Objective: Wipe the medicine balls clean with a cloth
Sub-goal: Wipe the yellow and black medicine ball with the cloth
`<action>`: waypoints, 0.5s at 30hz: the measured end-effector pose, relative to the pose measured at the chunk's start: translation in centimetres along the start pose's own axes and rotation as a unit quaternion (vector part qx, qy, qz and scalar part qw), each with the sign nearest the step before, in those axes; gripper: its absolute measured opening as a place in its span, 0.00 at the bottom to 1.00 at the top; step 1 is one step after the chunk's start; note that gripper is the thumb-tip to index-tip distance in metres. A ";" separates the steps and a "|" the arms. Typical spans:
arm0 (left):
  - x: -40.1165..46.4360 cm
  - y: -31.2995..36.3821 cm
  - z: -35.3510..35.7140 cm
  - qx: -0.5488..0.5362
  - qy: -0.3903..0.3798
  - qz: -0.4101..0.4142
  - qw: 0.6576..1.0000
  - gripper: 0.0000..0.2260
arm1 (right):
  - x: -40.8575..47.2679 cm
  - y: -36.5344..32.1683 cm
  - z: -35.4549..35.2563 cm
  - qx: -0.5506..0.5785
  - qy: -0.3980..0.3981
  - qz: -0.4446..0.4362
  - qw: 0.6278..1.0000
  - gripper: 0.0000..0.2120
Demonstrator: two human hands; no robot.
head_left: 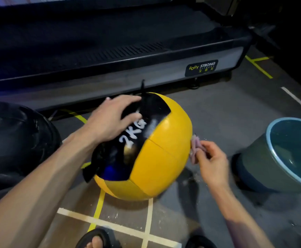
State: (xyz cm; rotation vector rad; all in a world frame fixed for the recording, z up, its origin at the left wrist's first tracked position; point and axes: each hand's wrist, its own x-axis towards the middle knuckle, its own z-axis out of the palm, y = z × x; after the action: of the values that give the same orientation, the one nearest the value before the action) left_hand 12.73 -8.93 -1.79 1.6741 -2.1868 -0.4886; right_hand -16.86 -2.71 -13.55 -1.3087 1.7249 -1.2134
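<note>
Centrally, a yellow-and-black medicine ball (156, 154) marked 2KG sits on the taped floor (217, 108). Left hand (110, 119) rests flat on its black panel at 11 o'clock, fingers spread. Right hand (212, 161) pinches a pale cloth (194, 147) at the ball's 3 o'clock edge, apparently touching. A basin (278, 158) stands further toward 3 o'clock.

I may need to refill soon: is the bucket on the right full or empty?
Partly full: water shows inside the bucket, its surface well below the pale blue rim.
</note>
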 end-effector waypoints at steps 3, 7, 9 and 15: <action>-0.6 -0.7 -1.2 -0.003 0.079 0.008 0.997 0.17 | -2.0 0.0 2.7 0.017 -0.059 -0.003 0.998 0.13; -1.6 0.2 -1.0 0.052 -0.019 -0.042 0.998 0.36 | -2.5 -0.5 4.8 0.018 -0.067 -0.022 0.997 0.09; -1.6 -0.8 -1.1 0.037 -0.018 -0.059 0.997 0.42 | -1.6 -0.3 4.4 0.030 -0.099 -0.016 0.994 0.09; -0.3 -3.9 -2.2 -0.033 -0.017 -0.068 0.997 0.40 | 4.8 -1.4 3.9 0.034 0.006 0.021 0.999 0.11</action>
State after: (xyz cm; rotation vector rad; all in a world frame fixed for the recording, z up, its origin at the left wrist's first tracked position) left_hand 17.13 -9.70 -1.66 1.7995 -2.0652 -0.6219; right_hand -14.31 -8.55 -13.50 -1.2216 1.6953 -1.2475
